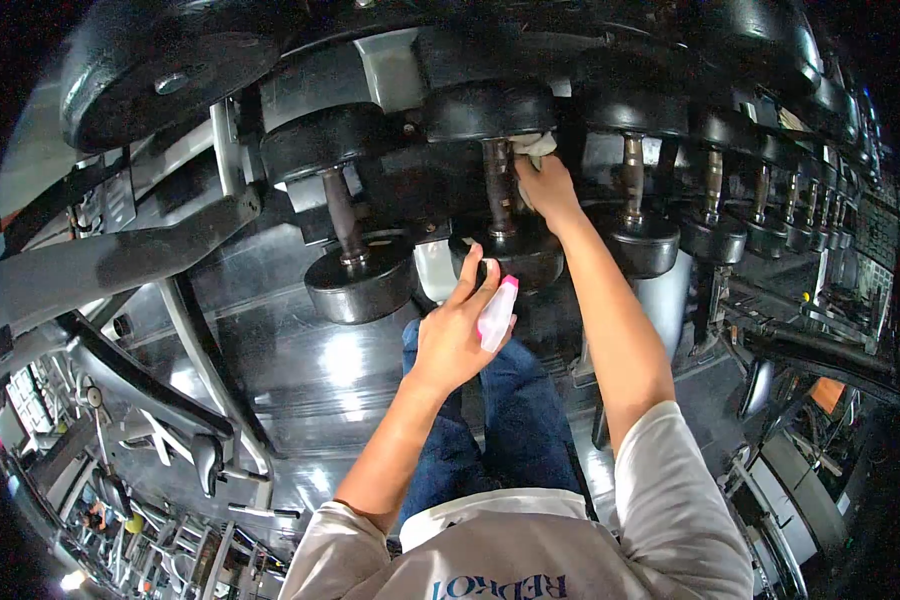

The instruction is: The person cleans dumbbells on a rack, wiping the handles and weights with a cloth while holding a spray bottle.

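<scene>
My left hand (455, 335) holds a small clear spray bottle (498, 318) with pink parts against the palm. Two of its fingers stretch up to the near head of a black dumbbell (540, 262); whether they touch it I cannot tell. Beside that dumbbell's metal handle (499, 190), my right hand (547, 190) is closed on a pale cloth (536, 144). The cloth bunches under the far head (490, 108), and part of it hangs below the fingers. The right fingertips are partly hidden.
Another dumbbell (358, 278) sits to the left, and one more (642, 240) to the right, with several smaller ones beyond it along the rack. A padded bench (100, 260) stands at far left. Dark shiny floor (320, 400) lies below, with gym machines around.
</scene>
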Demonstrator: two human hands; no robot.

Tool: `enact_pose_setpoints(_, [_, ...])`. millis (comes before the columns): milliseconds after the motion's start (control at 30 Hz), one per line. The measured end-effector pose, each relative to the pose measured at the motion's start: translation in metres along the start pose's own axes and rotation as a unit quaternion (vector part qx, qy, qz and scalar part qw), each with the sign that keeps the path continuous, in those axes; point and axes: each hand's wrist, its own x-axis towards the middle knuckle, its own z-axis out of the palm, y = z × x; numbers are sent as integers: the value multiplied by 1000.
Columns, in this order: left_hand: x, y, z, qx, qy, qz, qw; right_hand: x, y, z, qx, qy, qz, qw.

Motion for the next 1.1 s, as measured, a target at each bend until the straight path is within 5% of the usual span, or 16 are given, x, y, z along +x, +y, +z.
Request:
enact_pose_setpoints(133, [0, -2, -2, 6, -7, 2, 1000, -38, -40, -30, -1, -30, -51, 998])
enact_pose_setpoints(233, [1, -5, 1, 1, -12, -1, 1000, -53, -87, -28, -290, -67, -183, 937])
enact_pose_setpoints(333, [-1, -6, 0, -8, 0, 5, 1000, -37, -106, 13, -307, -64, -182, 932])
enact_pose_setpoints(467, [0, -11, -3, 8, -11, 6, 1000, -26, -87, 59, -271, -92, -130, 949])
enact_pose_setpoints(533, [-2, -16, -1, 18, 2, 19, 1000, -18, -70, 76, -182, -70, -251, 948])
enact_pose_setpoints(733, [-8, -34, -3, -25, 56, 61, 996, -41, -105, -9, -149, -239, -185, 942])
enact_pose_setpoints(800, [-11, -35, -2, -43, 32, 28, 998, -48, -75, -34, -76, -131, -210, 966])
enact_pose_setpoints(867, [-13, -36, -2, -73, 14, -4, 997, -62, -78, -67, -55, -106, -71, 990])
enact_pose_setpoints(967, [-12, -40, 4, -84, 22, 2, 996, -58, -42, -75, 35, -80, -93, 992])
enact_pose_setpoints(1033, [-11, -36, 2, -83, 14, -1, 996, -43, -12, -61, -126, -29, -257, 958])
enact_pose_setpoints(1100, [-9, -38, 5, -82, 2, -2, 997, -46, -40, -23, -82, -82, -191, 975])
